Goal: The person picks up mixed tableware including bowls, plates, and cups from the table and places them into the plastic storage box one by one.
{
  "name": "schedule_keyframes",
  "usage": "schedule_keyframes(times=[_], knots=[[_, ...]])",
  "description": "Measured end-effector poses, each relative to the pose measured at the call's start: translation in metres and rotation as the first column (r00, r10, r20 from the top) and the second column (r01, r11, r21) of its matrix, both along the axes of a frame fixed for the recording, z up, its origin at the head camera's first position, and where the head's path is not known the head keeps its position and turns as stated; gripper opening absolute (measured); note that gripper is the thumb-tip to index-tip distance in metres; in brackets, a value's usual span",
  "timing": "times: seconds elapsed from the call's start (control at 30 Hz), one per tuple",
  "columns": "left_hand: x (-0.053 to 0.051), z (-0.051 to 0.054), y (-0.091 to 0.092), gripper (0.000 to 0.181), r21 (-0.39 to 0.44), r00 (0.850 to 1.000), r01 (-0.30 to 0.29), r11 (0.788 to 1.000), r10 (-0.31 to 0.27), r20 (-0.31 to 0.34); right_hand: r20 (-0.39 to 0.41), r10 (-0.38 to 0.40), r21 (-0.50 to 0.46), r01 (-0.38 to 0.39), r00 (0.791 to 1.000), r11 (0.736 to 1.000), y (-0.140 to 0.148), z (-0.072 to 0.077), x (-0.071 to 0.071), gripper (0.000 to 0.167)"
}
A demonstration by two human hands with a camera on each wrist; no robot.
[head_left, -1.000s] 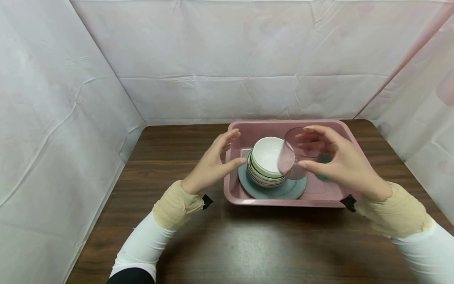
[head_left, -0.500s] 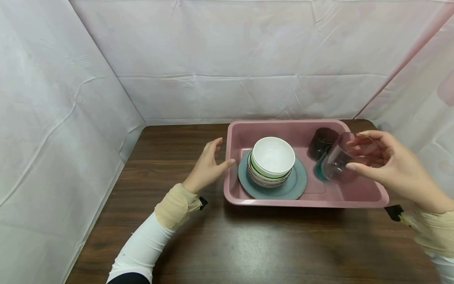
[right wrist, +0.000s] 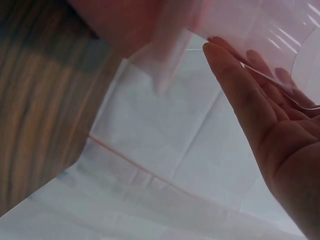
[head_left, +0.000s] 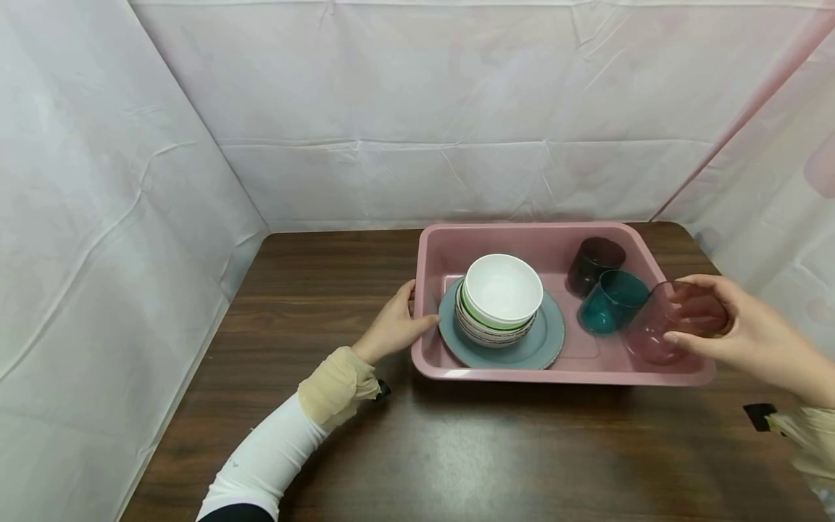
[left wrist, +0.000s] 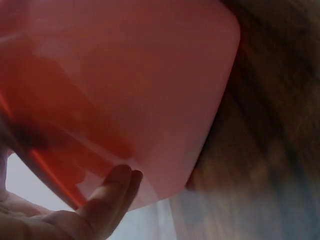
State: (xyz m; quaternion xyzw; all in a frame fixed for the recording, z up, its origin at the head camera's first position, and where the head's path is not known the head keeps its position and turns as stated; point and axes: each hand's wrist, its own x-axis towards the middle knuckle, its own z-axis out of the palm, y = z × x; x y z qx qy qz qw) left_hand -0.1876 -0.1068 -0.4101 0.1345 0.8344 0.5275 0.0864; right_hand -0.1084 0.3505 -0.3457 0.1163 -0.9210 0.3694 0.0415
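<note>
My right hand (head_left: 750, 330) grips a clear pink plastic cup (head_left: 652, 335), tilted, at the right front corner of a pink plastic tub (head_left: 515, 375). In the right wrist view the fingers (right wrist: 240, 90) lie along the side of the cup (right wrist: 250, 30). My left hand (head_left: 394, 326) holds the tub's left rim, thumb on top. The left wrist view shows fingers (left wrist: 112, 192) against the tub's outer wall (left wrist: 165, 90). Inside the tub, a teal cup (head_left: 603, 308) stands left of the pink one, and a dark cup (head_left: 590, 268) stands behind it.
A grey-blue plate (head_left: 548, 337) on the tub's left side bears stacked bowls, with a white bowl (head_left: 504, 286) on top. The tub stands on a dark wooden table (head_left: 326, 275). White cloth (head_left: 417, 109) hangs behind and along both sides.
My right hand has carried the pink cup rightward from above the bowls and down to the tub's right front corner. The left hand has first drawn back, then come onto the tub's left rim.
</note>
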Motion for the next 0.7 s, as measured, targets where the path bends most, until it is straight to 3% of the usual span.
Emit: schedule_keyframes(times=[0.2, 0.37, 0.7], knots=[[0.002, -0.005, 0.002, 0.076, 0.061, 0.999, -0.032, 0.998, 0.031, 0.02, 0.052, -0.024, 0.142, 0.016, 0.998, 0.99, 0.002, -0.005, 0.002, 0.07], [0.003, -0.006, 0.004, 0.076, 0.084, 0.999, -0.045, 0.995, 0.044, 0.009, 0.051, -0.029, 0.226, 0.016, 0.998, 0.974, -0.002, -0.007, 0.001, 0.077], [0.006, -0.005, 0.003, 0.076, 0.06, 0.998, -0.059, 0.996, 0.059, -0.003, 0.037, 0.01, 0.403, -0.024, 0.999, 0.915, -0.012, -0.01, -0.004, 0.082]])
